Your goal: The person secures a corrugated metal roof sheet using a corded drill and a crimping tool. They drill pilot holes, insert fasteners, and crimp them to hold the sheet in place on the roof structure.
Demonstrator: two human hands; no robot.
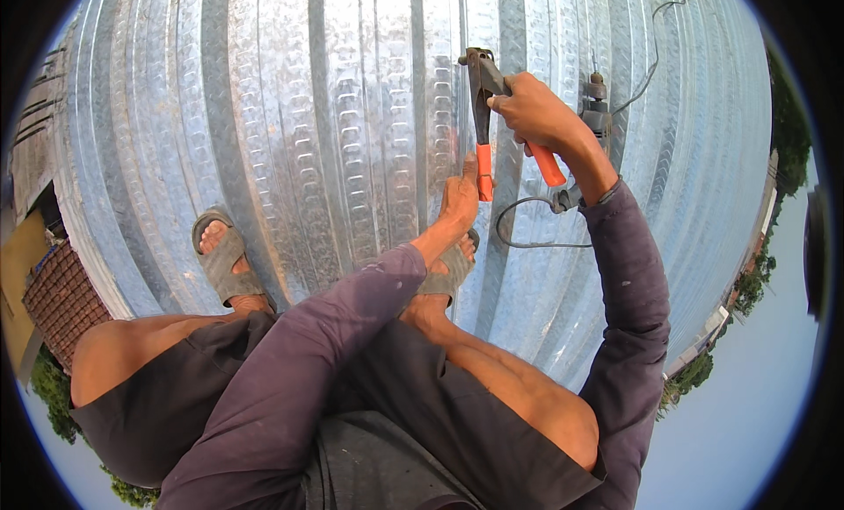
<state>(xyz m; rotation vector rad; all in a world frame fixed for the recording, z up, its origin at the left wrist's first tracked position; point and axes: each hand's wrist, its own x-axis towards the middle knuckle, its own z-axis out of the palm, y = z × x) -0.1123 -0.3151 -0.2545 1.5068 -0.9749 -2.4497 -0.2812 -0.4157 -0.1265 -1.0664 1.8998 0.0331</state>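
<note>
A hand riveter (480, 97) with black metal arms and orange grips is held over the corrugated metal sheet. My right hand (538, 112) wraps round its upper part and one arm, whose orange end sticks out below my fingers. The other arm points down toward me, apart from the first. Against its orange grip my left hand (459, 198) is closed, thumb up along the side; the other fingers are mostly hidden. The riveter's head is near a raised rib of the sheet.
Just right of my right hand lies a power drill (597, 114), partly behind my wrist, with its black cord (655, 66) trailing over the metal roofing (369, 97). My sandalled feet (224, 257) stand on the ribs. Past the roof edge are a tiled roof (66, 290) and trees.
</note>
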